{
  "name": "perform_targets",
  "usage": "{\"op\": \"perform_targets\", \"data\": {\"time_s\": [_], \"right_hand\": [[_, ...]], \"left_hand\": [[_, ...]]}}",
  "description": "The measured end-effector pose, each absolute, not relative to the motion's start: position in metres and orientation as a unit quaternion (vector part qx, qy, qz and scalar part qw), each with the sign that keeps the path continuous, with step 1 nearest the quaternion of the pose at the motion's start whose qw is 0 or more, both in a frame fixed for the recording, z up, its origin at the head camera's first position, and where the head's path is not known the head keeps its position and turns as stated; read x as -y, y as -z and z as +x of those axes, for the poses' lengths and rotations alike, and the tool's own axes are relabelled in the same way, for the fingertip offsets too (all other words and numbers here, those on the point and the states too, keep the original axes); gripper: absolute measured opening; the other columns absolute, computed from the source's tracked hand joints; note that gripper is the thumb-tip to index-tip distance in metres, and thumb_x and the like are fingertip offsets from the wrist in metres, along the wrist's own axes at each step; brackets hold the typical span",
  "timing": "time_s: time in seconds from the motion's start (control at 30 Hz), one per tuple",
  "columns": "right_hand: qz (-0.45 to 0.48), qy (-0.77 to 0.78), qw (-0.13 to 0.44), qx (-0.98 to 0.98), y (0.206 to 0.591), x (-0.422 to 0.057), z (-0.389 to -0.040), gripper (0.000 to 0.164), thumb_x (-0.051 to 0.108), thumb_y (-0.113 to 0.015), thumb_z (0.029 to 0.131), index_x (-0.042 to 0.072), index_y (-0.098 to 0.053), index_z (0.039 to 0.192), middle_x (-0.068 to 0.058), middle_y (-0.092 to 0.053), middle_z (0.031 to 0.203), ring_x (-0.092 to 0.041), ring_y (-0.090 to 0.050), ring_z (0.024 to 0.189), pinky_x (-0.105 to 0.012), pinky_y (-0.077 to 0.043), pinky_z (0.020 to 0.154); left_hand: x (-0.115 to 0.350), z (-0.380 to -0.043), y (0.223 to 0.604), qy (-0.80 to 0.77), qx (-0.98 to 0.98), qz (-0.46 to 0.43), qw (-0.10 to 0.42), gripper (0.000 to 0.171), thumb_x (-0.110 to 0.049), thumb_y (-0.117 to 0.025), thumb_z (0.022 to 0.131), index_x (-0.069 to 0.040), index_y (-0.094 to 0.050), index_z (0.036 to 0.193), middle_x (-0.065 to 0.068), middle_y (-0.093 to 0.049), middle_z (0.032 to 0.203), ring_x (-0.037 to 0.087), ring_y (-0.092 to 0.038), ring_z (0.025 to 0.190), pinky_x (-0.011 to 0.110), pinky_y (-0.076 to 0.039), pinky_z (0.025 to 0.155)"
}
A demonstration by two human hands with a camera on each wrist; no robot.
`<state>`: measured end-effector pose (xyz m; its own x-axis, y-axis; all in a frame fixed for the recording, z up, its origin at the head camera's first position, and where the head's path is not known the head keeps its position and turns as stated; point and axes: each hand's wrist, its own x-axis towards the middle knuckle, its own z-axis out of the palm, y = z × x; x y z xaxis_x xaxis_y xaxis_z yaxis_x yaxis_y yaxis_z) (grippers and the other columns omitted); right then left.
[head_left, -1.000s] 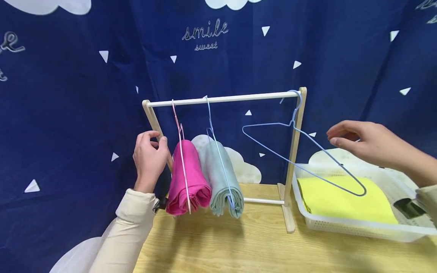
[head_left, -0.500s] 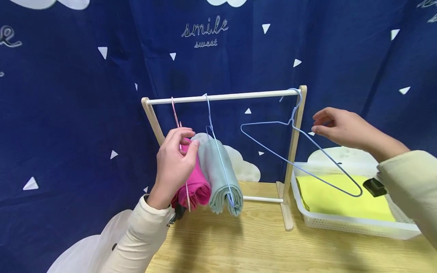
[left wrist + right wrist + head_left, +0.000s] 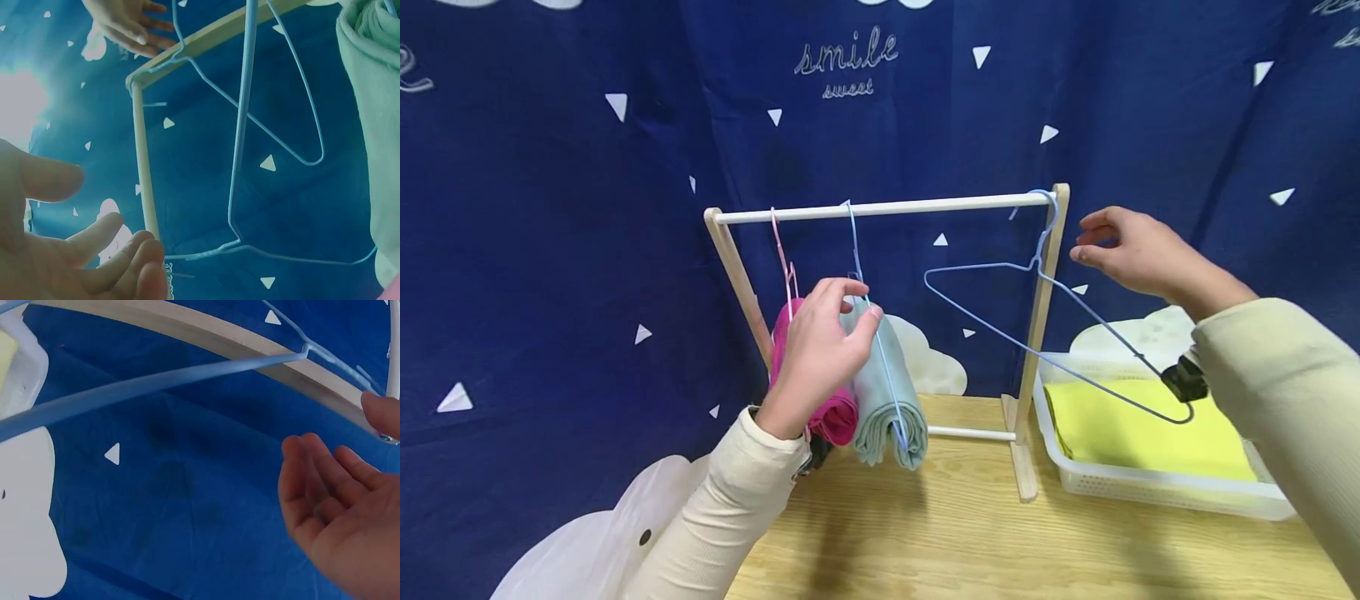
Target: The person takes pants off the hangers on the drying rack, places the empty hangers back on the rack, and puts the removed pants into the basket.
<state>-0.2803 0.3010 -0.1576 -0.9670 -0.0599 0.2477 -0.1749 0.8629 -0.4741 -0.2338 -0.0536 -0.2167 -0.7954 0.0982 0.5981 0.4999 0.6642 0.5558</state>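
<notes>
My left hand (image 3: pixel 827 350) is in front of a rolled magenta cloth (image 3: pixel 835 419), its fingertips overlapping a light blue hanger (image 3: pixel 854 237) that carries a rolled pale teal cloth (image 3: pixel 868 396). Its fingers are loosely bent with nothing between them, as the left wrist view also shows. The magenta cloth hangs on a pink hanger (image 3: pixel 780 246), partly hidden by the hand. At the right end of the rack a bare blue hanger (image 3: pixel 1037 262) hangs from the rod. Just right of its hook is my right hand (image 3: pixel 1138 250), fingers relaxed and holding nothing.
The rack has a white rod (image 3: pixel 940 206) between wooden posts (image 3: pixel 1042 308) and stands on a wood-grain table (image 3: pixel 970 533). Right of it, a white plastic basket (image 3: pixel 1165 485) contains a folded yellow cloth (image 3: pixel 1135 433). A dark blue curtain (image 3: pixel 550 250) hangs behind.
My left hand has moved right, from beside the left post to in front of the cloths. My right hand has moved left and up, closer to the bare hanger's hook.
</notes>
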Motion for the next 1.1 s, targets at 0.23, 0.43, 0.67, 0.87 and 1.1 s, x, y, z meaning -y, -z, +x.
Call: {"op": "perform_targets", "data": {"time_s": [0.23,0.43,0.67,0.87,1.1], "right_hand": [[0.071,-0.281,0.094,0.952,0.159,-0.299,-0.290,0.067,0.030,-0.047,0.104,-0.005,-0.020,0.154,-0.032,-0.040,0.150,-0.051,-0.038,0.136,-0.065,-0.035,0.108],[0.092,-0.306,0.085,0.944,0.156,-0.292,-0.296,0.062,0.028,-0.045,0.104,-0.001,-0.023,0.154,-0.029,-0.040,0.151,-0.046,-0.049,0.128,-0.061,-0.043,0.102],[0.104,-0.327,0.096,0.934,0.158,-0.284,-0.301,0.051,0.023,-0.045,0.105,-0.004,-0.034,0.147,-0.031,-0.049,0.141,-0.044,-0.054,0.115,-0.056,-0.047,0.097],[0.092,-0.328,0.125,0.932,0.159,-0.282,-0.304,0.046,0.026,-0.044,0.105,-0.004,-0.041,0.139,-0.031,-0.055,0.131,-0.041,-0.055,0.110,-0.034,-0.050,0.078],[0.084,-0.304,0.141,0.939,0.163,-0.283,-0.306,0.048,0.034,-0.047,0.104,-0.001,-0.046,0.137,-0.031,-0.057,0.131,-0.044,-0.056,0.114,-0.056,-0.048,0.096]], "left_hand": [[0.048,-0.235,0.218,0.375,0.878,-0.162,0.251,0.034,-0.031,-0.060,0.095,-0.012,-0.061,0.123,0.006,-0.059,0.126,0.022,-0.058,0.113,0.044,-0.049,0.091],[0.045,-0.240,0.216,0.380,0.877,-0.158,0.248,0.035,-0.032,-0.060,0.094,-0.012,-0.060,0.124,0.006,-0.059,0.126,0.022,-0.059,0.113,0.045,-0.048,0.093],[0.048,-0.245,0.218,0.385,0.886,-0.137,0.219,0.037,-0.033,-0.059,0.095,-0.013,-0.059,0.126,0.006,-0.057,0.127,0.023,-0.058,0.114,0.045,-0.050,0.090],[0.047,-0.250,0.219,0.384,0.886,-0.140,0.220,0.036,-0.033,-0.059,0.095,-0.013,-0.060,0.124,0.006,-0.057,0.125,0.026,-0.059,0.113,0.045,-0.049,0.091],[0.048,-0.254,0.219,0.392,0.884,-0.136,0.215,0.036,-0.034,-0.059,0.095,-0.012,-0.060,0.124,0.007,-0.057,0.124,0.026,-0.060,0.112,0.045,-0.050,0.091]]}}
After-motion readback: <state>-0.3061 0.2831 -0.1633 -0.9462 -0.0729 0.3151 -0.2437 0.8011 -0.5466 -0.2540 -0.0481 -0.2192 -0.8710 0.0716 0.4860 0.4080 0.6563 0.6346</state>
